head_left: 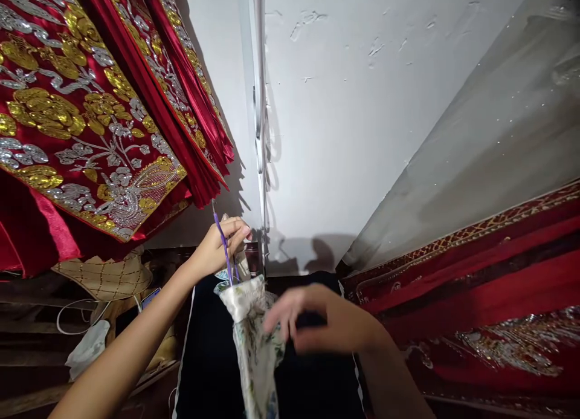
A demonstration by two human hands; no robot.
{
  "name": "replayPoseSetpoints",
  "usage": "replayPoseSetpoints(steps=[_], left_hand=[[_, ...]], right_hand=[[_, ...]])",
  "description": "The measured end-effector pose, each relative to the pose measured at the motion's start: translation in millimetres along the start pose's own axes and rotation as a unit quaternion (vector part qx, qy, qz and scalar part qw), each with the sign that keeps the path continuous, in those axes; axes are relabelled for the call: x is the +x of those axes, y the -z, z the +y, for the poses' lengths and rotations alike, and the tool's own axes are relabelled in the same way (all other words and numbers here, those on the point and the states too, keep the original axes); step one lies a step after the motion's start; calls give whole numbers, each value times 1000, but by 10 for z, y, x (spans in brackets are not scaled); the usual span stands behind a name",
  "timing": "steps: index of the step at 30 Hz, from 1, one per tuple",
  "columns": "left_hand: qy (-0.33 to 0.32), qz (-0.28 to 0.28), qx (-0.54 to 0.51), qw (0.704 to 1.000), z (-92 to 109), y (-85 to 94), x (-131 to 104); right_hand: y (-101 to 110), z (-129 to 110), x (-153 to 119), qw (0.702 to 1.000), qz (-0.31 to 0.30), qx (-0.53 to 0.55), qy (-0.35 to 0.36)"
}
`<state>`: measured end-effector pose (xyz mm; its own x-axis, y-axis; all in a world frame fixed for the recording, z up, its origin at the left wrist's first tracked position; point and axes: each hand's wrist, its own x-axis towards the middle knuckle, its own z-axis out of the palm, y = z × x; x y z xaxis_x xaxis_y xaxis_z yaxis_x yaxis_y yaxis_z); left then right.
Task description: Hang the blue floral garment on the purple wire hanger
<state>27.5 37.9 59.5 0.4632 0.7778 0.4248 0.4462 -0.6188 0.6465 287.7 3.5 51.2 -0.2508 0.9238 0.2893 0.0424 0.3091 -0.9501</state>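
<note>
A pale patterned cloth garment (254,328) hangs at the lower middle, with a purple hanger (222,240) rising from its top. My left hand (224,243) is beside the hanger, its fingers pinched together; what sits between them is too small to make out. To the right of the cloth, my right hand (303,319) is blurred by motion, with its fingers apart and close to the fabric. No object shows in that hand.
Red garments with gold and silver embroidery (104,123) hang at the upper left. A white wall (326,123) stands ahead. Sheer grey fabric (489,123) and red decorated cloth (498,286) fill the right. At the lower left are wooden slats, a white cable and a white item (90,346).
</note>
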Motion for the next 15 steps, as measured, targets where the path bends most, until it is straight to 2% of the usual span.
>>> replayPoseSetpoints(steps=[5, 10, 12, 15], left_hand=[[-86, -76, -55, 992, 328, 57, -25], [-119, -89, -123, 981, 621, 49, -16], [-128, -99, -142, 977, 667, 59, -44], [-126, -98, -134, 978, 632, 105, -104]], right_hand=[[-131, 154, 477, 998, -55, -10, 26], [-379, 456, 707, 995, -92, 21, 23], [-358, 530, 780, 992, -114, 57, 6], [-121, 581, 845, 986, -147, 78, -18]])
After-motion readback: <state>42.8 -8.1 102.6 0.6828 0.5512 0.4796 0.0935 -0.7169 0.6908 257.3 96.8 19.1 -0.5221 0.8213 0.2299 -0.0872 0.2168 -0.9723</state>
